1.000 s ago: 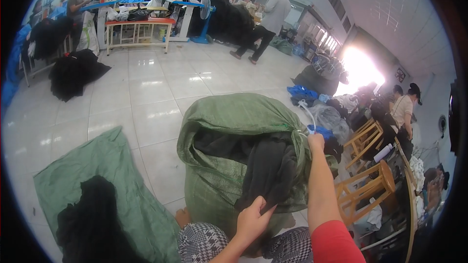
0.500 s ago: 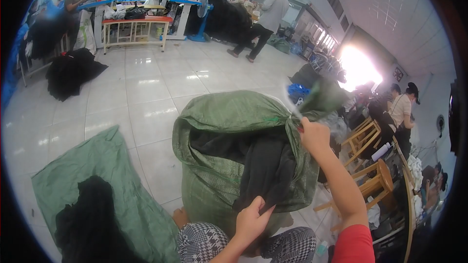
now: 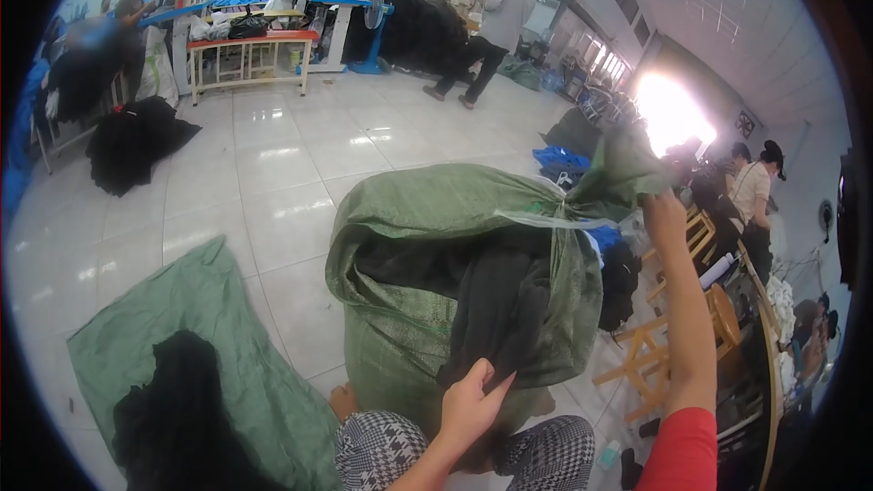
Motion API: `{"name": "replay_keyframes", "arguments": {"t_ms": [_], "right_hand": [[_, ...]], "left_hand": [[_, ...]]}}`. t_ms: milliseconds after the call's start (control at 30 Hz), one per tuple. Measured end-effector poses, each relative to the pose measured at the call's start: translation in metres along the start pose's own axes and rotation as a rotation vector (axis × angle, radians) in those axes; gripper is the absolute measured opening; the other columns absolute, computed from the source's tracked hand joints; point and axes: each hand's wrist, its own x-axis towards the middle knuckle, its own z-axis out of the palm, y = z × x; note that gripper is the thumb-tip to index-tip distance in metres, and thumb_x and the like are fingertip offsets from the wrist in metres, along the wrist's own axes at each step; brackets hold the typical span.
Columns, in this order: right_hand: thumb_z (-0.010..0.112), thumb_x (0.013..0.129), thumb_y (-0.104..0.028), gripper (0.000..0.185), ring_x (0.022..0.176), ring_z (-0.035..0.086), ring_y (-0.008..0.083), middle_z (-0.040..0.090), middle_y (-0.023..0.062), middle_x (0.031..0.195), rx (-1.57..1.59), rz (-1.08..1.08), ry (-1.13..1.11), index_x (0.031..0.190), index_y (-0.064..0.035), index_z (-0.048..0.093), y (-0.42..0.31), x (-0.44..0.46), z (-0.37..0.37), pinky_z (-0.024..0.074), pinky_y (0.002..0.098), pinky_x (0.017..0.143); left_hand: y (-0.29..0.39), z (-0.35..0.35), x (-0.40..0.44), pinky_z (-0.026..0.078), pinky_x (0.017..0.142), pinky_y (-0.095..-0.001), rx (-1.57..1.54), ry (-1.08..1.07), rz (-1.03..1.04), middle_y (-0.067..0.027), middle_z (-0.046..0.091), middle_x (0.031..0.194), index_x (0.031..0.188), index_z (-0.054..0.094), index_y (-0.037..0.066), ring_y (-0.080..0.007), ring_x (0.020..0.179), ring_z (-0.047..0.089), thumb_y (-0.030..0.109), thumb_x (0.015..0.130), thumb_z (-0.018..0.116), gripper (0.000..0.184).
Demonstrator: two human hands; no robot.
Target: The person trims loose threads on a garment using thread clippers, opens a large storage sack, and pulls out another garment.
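Note:
A bulging green woven sack (image 3: 400, 336) stands between my knees, its mouth gaping, with black cloth (image 3: 496, 309) inside and partly draped over the front edge. My left hand (image 3: 470, 405) pinches that cloth at the sack's front lip, between thumb and fingers. At the upper right, my right hand (image 3: 664, 211) is closed on the sack's gathered corner (image 3: 618, 173), pulling it out to the side. A pale tie strip (image 3: 546, 218) runs around the neck of this bunched corner; its far end is hard to follow.
On the floor at left lies a flat green sheet (image 3: 195, 291) with a black cloth heap (image 3: 182, 409) on it. Wooden stools (image 3: 637, 377) stand to the right. Farther off are a black pile (image 3: 141, 141), a red-topped bench (image 3: 255, 41), and a walking person (image 3: 496, 27).
My right hand has moved from the tied neck out to the right, now gripping the corner's loose end. The pale strip now lies across the neck. My left hand stays at the cloth.

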Motion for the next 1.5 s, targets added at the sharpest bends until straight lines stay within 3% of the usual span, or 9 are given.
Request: {"name": "replay_keyframes", "arguments": {"t_ms": [167, 300, 433, 567, 700, 800, 1133, 1333, 1500], "right_hand": [[0.062, 0.069, -0.006, 0.019, 0.082, 0.06, 0.0282, 0.062, 0.0092, 0.092, -0.022, -0.017, 0.057, 0.088, -0.0066, 0.064, 0.014, 0.004, -0.015, 0.0484, 0.0395, 0.066], [0.054, 0.087, -0.019, 0.019, 0.094, 0.063, 0.0361, 0.066, 0.0158, 0.096, -0.027, 0.793, -0.476, 0.095, -0.0058, 0.064, 0.063, -0.111, 0.008, 0.0498, 0.0487, 0.072], [0.061, 0.084, -0.02, 0.025, 0.077, 0.07, 0.0251, 0.07, 0.0151, 0.09, 0.007, 0.889, -1.532, 0.099, -0.0005, 0.068, 0.076, -0.177, -0.039, 0.0567, 0.0376, 0.072], [0.066, 0.08, -0.022, 0.023, 0.057, 0.063, 0.0218, 0.066, 0.0099, 0.069, 0.663, 0.919, -1.082, 0.082, 0.0002, 0.066, 0.005, -0.14, -0.078, 0.05, 0.0323, 0.053], [0.065, 0.085, -0.033, 0.032, 0.064, 0.057, 0.0365, 0.057, 0.0202, 0.069, 0.723, 0.5, -0.501, 0.081, -0.0013, 0.06, -0.074, -0.059, -0.066, 0.0451, 0.0385, 0.059], [0.06, 0.081, -0.056, 0.052, 0.074, 0.064, 0.036, 0.064, 0.0172, 0.076, 0.601, 0.558, -0.571, 0.079, -0.0049, 0.064, -0.129, -0.01, -0.038, 0.0499, 0.0417, 0.067], [0.057, 0.079, -0.03, 0.026, 0.072, 0.062, 0.0391, 0.064, 0.0186, 0.076, 0.532, 0.551, -0.509, 0.077, -0.0043, 0.064, -0.106, -0.093, -0.027, 0.0481, 0.0476, 0.065], [0.059, 0.083, -0.016, 0.022, 0.057, 0.05, 0.0062, 0.052, 0.0016, 0.056, 1.151, 1.186, -0.624, 0.064, -0.0026, 0.058, -0.081, -0.204, -0.188, 0.0373, 0.0248, 0.051], [0.06, 0.084, -0.025, 0.025, 0.045, 0.038, 0.0073, 0.046, -0.0037, 0.055, 1.219, 1.581, -1.066, 0.068, -0.0054, 0.058, -0.143, -0.29, -0.177, 0.0275, 0.0261, 0.042]], "left_hand": [[-0.002, -0.001, 0.003, 0.037, 0.052, -0.0307, -0.005, 0.003, -0.001, -0.0085, 0.044, 0.06, 0.075, 0.044, 0.003, -0.0132, 0.054, 0.037, 0.027, 0.083, 0.071, 0.036], [-0.001, -0.002, -0.001, 0.038, 0.052, -0.0315, -0.013, 0.009, 0.011, -0.0093, 0.046, 0.061, 0.076, 0.045, 0.003, -0.0166, 0.053, 0.039, 0.026, 0.083, 0.071, 0.036], [0.002, -0.002, -0.001, 0.038, 0.052, -0.032, -0.011, 0.019, 0.037, -0.0105, 0.048, 0.062, 0.076, 0.045, 0.003, -0.0198, 0.053, 0.039, 0.025, 0.082, 0.071, 0.035], [-0.005, 0.005, -0.001, 0.043, 0.055, -0.0403, 0.063, 0.016, 0.007, -0.014, 0.059, 0.068, 0.082, 0.05, 0.005, -0.0347, 0.061, 0.059, 0.035, 0.084, 0.067, 0.034], [-0.014, 0.014, -0.002, 0.042, 0.053, -0.0386, 0.028, 0.082, 0.042, -0.0135, 0.056, 0.065, 0.08, 0.049, 0.005, -0.0322, 0.056, 0.055, 0.032, 0.082, 0.069, 0.034], [-0.016, 0.015, -0.002, 0.04, 0.052, -0.0364, 0.001, 0.092, 0.04, -0.0126, 0.051, 0.063, 0.078, 0.047, 0.004, -0.028, 0.052, 0.047, 0.028, 0.082, 0.07, 0.034], [-0.016, 0.013, -0.001, 0.04, 0.056, -0.0299, -0.037, 0.078, 0.04, -0.0102, 0.056, 0.065, 0.077, 0.047, 0.003, -0.0152, 0.056, 0.042, 0.025, 0.084, 0.069, 0.032], [-0.028, 0.014, 0.003, 0.039, 0.056, -0.0294, -0.111, 0.085, 0.044, -0.0082, 0.049, 0.061, 0.075, 0.046, 0.002, -0.0114, 0.058, 0.041, 0.022, 0.083, 0.07, 0.032], [-0.022, 0.023, -0.004, 0.041, 0.06, -0.0281, -0.089, 0.175, 0.107, -0.0043, 0.053, 0.066, 0.078, 0.049, 0.002, -0.0105, 0.064, 0.045, 0.019, 0.086, 0.067, 0.026]]}}
